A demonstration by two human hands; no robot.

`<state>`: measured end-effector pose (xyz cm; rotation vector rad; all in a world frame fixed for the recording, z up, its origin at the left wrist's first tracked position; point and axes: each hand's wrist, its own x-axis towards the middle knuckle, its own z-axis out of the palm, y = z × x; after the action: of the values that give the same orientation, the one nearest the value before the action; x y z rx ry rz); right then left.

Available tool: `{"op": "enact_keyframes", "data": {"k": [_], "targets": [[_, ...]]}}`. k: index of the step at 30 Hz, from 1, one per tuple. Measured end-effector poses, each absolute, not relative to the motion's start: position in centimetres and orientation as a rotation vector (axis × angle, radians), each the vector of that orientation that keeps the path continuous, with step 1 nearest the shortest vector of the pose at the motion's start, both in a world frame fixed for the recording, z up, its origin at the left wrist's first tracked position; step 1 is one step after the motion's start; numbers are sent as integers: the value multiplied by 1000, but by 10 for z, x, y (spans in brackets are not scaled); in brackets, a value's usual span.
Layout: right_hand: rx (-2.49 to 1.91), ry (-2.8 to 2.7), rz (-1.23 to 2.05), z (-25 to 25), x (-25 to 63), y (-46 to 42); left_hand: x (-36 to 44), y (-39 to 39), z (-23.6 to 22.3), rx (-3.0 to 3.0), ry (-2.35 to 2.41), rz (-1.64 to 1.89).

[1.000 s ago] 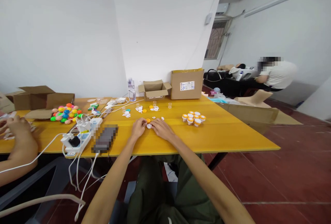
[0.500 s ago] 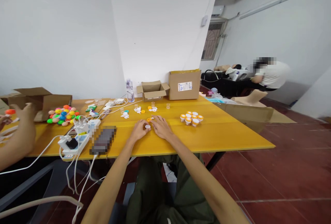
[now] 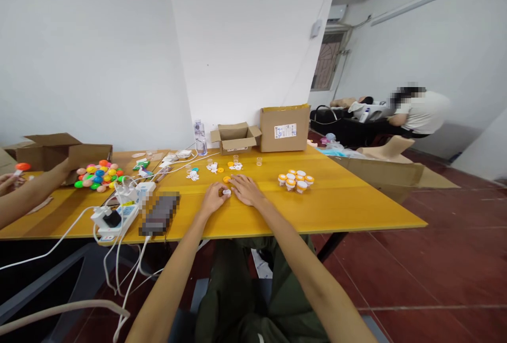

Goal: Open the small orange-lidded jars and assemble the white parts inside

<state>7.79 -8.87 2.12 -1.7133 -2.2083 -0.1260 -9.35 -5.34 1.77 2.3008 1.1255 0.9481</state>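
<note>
My left hand (image 3: 214, 198) is closed, its thumb and fingers pinching a small white round plastic piece (image 3: 226, 192) just above the table. Beside it, my right hand (image 3: 245, 191) has its fingers stretched out, close to the white piece and low over the table; its fingertip contact is too small to make out. An orange ring-shaped cap (image 3: 226, 179) lies just beyond both hands. Farther back are loose small white parts (image 3: 213, 167), another orange cap (image 3: 220, 170) and a clear little cup (image 3: 259, 161). A group of white cups with orange rims (image 3: 295, 180) stands to the right.
An open carton (image 3: 236, 140), a closed carton (image 3: 284, 129) and a water bottle (image 3: 200, 137) line the wall. To the left are a phone (image 3: 160, 214), a power strip (image 3: 127, 211) with cables, and colourful balls (image 3: 99, 176). A co-worker's arm (image 3: 37, 190) crosses there.
The white piece in my left hand has tilted. My right fingers have shifted slightly. At the left, the co-worker's arm has stretched toward the carton and balls.
</note>
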Motion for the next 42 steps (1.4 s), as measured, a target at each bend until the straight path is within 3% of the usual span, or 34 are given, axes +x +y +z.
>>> {"op": "enact_keyframes", "data": {"k": [23, 29, 35, 42], "targets": [[-1882, -1992, -194, 17, 103, -93, -94, -48, 11, 2224, 1147, 1023], [-1640, -1965, -324, 7, 101, -91, -94, -42, 6, 2244, 1086, 1060], [-1421, -2075, -115, 18, 80, -91, -96, -42, 7, 2248, 1036, 1066], [-1573, -2185, 92, 44, 65, -82, -95, -42, 9, 2247, 1033, 1042]]}}
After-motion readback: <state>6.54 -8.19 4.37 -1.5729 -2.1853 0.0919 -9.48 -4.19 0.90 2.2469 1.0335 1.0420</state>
